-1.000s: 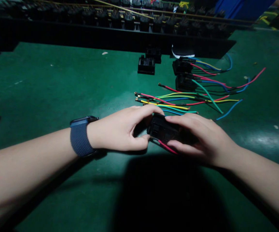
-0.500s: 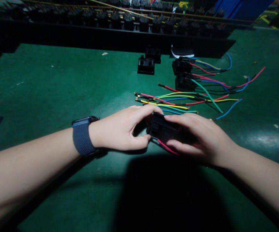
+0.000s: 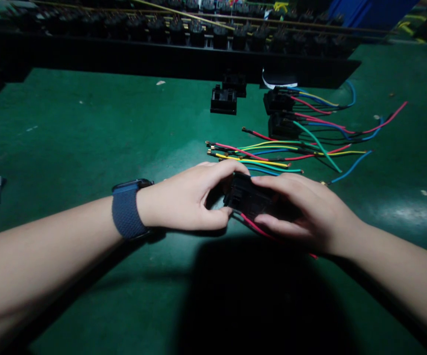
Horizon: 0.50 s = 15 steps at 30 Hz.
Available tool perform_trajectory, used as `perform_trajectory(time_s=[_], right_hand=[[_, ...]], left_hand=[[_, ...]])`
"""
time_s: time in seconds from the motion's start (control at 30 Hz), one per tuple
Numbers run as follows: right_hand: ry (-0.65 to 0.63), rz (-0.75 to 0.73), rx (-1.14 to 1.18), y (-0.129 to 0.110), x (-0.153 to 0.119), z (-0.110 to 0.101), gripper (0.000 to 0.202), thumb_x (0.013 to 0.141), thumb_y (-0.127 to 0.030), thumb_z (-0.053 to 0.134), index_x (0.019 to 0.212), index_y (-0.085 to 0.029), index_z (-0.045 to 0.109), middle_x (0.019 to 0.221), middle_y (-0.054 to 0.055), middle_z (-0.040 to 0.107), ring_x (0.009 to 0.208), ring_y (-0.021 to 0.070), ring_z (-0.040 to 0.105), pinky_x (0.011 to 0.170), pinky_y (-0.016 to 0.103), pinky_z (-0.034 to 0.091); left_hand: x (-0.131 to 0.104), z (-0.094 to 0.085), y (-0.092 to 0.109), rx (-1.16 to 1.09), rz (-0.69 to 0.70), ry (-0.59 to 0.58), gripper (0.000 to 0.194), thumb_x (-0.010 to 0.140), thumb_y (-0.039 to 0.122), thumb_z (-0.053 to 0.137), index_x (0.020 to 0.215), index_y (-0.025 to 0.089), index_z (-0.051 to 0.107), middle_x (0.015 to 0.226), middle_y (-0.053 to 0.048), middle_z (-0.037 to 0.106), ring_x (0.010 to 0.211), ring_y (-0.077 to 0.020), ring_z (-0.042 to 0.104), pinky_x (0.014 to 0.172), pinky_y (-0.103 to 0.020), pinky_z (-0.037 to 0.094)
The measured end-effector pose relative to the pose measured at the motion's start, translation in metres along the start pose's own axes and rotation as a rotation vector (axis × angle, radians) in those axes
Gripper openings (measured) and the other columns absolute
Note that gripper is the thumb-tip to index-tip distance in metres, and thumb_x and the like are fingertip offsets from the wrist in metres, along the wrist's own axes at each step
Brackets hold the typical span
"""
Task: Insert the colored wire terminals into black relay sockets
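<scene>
Between my two hands is a black plastic socket housing (image 3: 249, 196), held just above or on the green surface; I cannot tell which. My left hand (image 3: 198, 199), with a dark blue watch band (image 3: 129, 212) on the wrist, pinches its left end with thumb and index finger. Around its right end, my right hand (image 3: 305, 209) grips with thumb and fingers. A red wire (image 3: 256, 228) comes out from the housing's near side and passes under my right hand. Just beyond the hands lies a loose bunch of coloured wires (image 3: 261, 159) with metal terminals.
Two wired black housings (image 3: 280, 124) stand at the back right, their leads trailing rightward. Two more black housings (image 3: 223, 101) without visible wires sit left of them. A long black rack (image 3: 143, 56) with rows of parts crosses the back. A blue bin (image 3: 374, 15) is behind it.
Both hands keep nearly the same grip and place. The red wire's far end now shows below my right hand.
</scene>
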State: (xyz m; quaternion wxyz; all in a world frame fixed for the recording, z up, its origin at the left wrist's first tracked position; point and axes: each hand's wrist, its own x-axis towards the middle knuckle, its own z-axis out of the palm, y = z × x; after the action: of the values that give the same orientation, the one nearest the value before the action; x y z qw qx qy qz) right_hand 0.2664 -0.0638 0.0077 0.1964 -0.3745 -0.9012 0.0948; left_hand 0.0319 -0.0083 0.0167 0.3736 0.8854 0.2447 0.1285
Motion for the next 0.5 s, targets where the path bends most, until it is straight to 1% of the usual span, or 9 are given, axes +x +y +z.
perform_trajectory(time_s=[0.23, 0.4, 0.5], right_hand=[[0.017, -0.003, 0.009, 0.0004, 0.0013, 0.0009, 0.042, 0.087, -0.031, 0.059, 0.126, -0.016, 0.050, 0.105, 0.011, 0.070, 0.091, 0.0209, 0.067, 0.075, 0.031, 0.054], [0.015, -0.008, -0.004, -0.0003, 0.0022, 0.0018, 0.044, 0.086, -0.032, 0.060, 0.125, -0.013, 0.052, 0.104, 0.011, 0.070, 0.090, 0.0201, 0.066, 0.077, 0.030, 0.053], [0.017, -0.022, -0.015, -0.0010, 0.0019, 0.0022, 0.044, 0.086, -0.032, 0.060, 0.124, -0.011, 0.052, 0.104, 0.012, 0.069, 0.091, 0.0197, 0.066, 0.078, 0.029, 0.053]], left_hand=[[0.0001, -0.0007, 0.0026, -0.032, -0.046, -0.003, 0.041, 0.073, 0.021, 0.054, 0.112, 0.018, 0.046, 0.106, -0.005, 0.063, 0.089, -0.0178, 0.060, 0.072, -0.027, 0.048], [-0.0004, -0.0003, -0.0017, 0.009, 0.023, -0.003, 0.041, 0.075, 0.023, 0.054, 0.115, 0.015, 0.046, 0.109, -0.008, 0.062, 0.093, -0.0200, 0.060, 0.075, -0.030, 0.048], [-0.0002, -0.0011, -0.0020, 0.045, 0.022, 0.004, 0.046, 0.075, 0.025, 0.055, 0.118, 0.014, 0.045, 0.110, -0.009, 0.062, 0.094, -0.0210, 0.059, 0.079, -0.032, 0.048]])
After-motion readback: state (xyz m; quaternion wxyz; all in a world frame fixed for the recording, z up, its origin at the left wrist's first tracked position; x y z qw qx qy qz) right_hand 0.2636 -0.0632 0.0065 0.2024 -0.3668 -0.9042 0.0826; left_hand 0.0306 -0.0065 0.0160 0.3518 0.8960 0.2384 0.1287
